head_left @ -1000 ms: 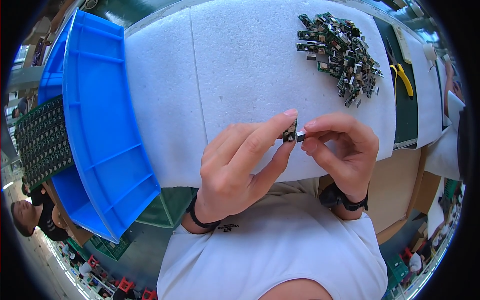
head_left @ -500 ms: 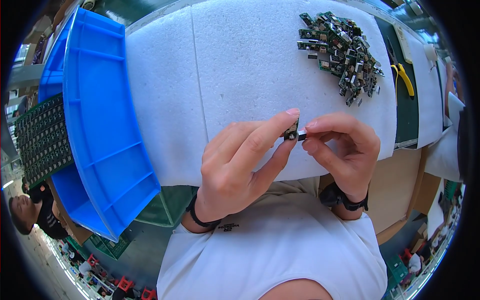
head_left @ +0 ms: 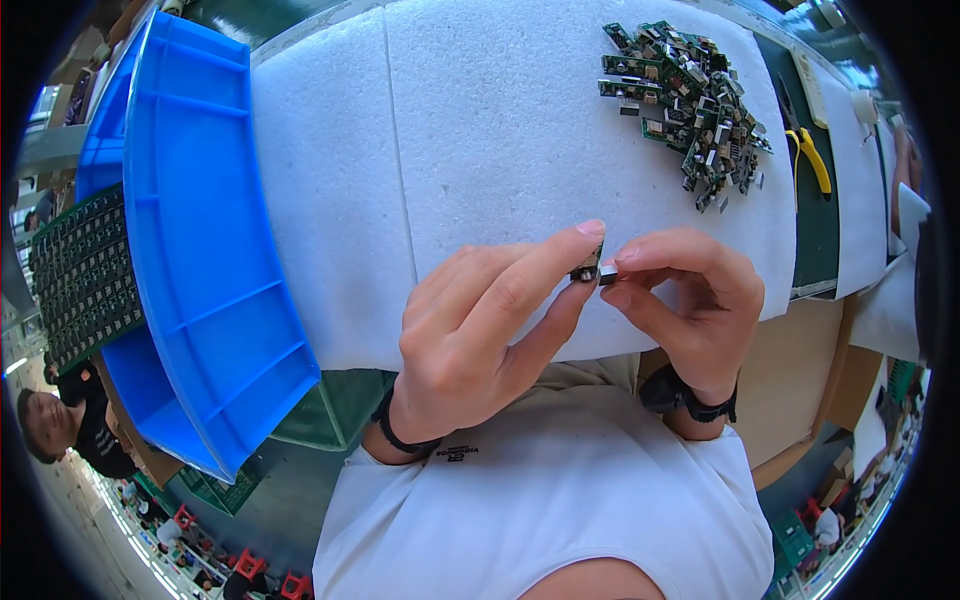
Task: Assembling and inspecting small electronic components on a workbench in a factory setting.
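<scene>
Over the near part of a white foam sheet (head_left: 500, 120), my left hand (head_left: 480, 320) pinches a small green circuit board (head_left: 588, 264) between thumb and forefinger. My right hand (head_left: 690, 300), beside it, is closed on a small metal connector (head_left: 608, 273) with a silvery top and a dark side. The connector meets the board's right edge; whether it is fixed there I cannot tell. Fingertips hide parts of both pieces. A heap of similar small boards (head_left: 690, 110) lies at the far right of the sheet.
On the left stands a blue plastic bin (head_left: 200, 200), with a panel of green circuit boards (head_left: 85, 275) beyond it. Yellow-handled pliers (head_left: 815, 160) lie on the dark mat at the right. A cardboard box (head_left: 770, 390) is near right. Another person (head_left: 75, 420) is at the left.
Both hands have shifted very slightly to the right with their pieces. The grips stay the same, and the heap looks unchanged.
</scene>
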`<state>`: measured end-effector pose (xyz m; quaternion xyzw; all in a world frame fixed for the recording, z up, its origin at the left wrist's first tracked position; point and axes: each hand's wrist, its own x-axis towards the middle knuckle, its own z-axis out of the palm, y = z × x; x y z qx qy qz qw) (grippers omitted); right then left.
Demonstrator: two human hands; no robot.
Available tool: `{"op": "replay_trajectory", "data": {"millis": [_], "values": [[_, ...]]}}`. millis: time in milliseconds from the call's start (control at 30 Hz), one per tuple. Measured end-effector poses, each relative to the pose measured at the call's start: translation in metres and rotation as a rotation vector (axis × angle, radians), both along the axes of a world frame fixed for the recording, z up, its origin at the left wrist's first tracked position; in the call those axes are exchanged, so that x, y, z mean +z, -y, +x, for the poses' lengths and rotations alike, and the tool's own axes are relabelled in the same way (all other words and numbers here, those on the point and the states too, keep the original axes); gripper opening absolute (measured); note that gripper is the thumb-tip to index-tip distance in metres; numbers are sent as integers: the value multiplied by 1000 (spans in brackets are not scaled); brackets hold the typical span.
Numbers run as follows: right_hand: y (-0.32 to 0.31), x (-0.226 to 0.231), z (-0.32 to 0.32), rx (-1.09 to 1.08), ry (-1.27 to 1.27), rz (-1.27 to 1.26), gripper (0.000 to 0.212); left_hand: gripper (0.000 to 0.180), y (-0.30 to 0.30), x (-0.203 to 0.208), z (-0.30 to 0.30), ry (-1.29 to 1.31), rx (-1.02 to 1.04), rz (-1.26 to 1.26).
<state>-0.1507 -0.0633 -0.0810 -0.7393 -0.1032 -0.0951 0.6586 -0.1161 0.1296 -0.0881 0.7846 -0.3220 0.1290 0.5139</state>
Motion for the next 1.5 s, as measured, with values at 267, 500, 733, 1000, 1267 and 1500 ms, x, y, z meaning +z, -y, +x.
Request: {"op": "replay_trajectory", "data": {"millis": [267,500,733,1000,1267,1500], "values": [[0,0,1,-6,22,-10,28,47,1,1,0,-1,-2,-3],[2,1,-1,21,-4,-51,31,47,1,-1,1,8,-3,-3],[2,2,-1,23,-14,-41,31,47,2,0,1,7,1,-10],[1,0,-1,12,7,-46,29,48,2,-1,0,7,6,-17],[-1,-1,1,-27,47,-57,28,48,1,-2,1,32,-6,3],[-1,-1,1,-23,52,-42,29,47,2,-2,1,47,-8,-24]]}}
